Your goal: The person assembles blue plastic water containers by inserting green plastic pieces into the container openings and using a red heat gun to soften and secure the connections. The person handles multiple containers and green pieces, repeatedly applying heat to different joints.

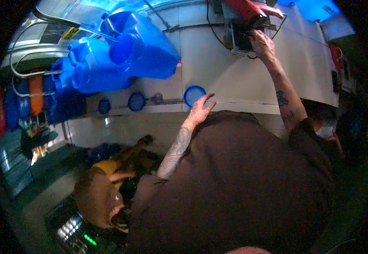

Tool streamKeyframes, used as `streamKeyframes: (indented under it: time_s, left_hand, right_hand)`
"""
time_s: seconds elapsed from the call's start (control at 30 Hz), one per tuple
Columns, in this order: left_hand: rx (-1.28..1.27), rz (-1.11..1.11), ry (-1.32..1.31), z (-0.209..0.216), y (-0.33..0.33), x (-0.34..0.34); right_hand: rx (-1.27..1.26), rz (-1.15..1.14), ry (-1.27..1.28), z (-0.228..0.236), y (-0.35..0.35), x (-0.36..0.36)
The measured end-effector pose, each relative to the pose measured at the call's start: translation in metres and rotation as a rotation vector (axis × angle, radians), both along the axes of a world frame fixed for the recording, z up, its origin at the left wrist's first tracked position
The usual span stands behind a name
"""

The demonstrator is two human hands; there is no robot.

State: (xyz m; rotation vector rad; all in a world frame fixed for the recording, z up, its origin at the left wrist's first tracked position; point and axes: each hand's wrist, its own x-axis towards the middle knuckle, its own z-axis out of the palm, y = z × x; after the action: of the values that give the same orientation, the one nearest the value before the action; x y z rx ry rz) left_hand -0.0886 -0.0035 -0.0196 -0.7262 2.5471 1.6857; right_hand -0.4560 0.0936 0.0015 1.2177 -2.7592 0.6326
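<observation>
My left hand (200, 110) is at the near edge of the pale counter (230, 80), thumb and fingers apart, with nothing in it. Just beyond its fingertips lies a round blue lid (195, 95). Stretched far forward, my right hand (263, 44) has its fingers bent together at the side of a dark, box-like device (241, 38). Whatever those fingers hold, if anything, is hidden. Above that hand sits a red object (247, 10), its kind unclear.
Large blue jugs (143, 46) stand at the back left, with metal tubing (12, 63) bent around them. More round blue lids (136, 101) lie along the counter edge. At the lower left, a person in a brown top (95, 190) is bent over. Dark cables run near the device.
</observation>
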Motion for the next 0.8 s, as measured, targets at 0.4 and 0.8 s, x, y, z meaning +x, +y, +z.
streamKeyframes:
  time_s: [0.4, 0.8]
  left_hand:
    - [0.292, 0.351, 0.077, 0.022, 0.013, -0.006]
    - [0.438, 0.29, 0.213, 0.039, 0.01, -0.046]
  right_hand:
    - [0.044, 0.085, -0.017, 0.003, 0.0, -0.005]
    - [-0.249, 0.096, -0.009, 0.039, 0.037, -0.003]
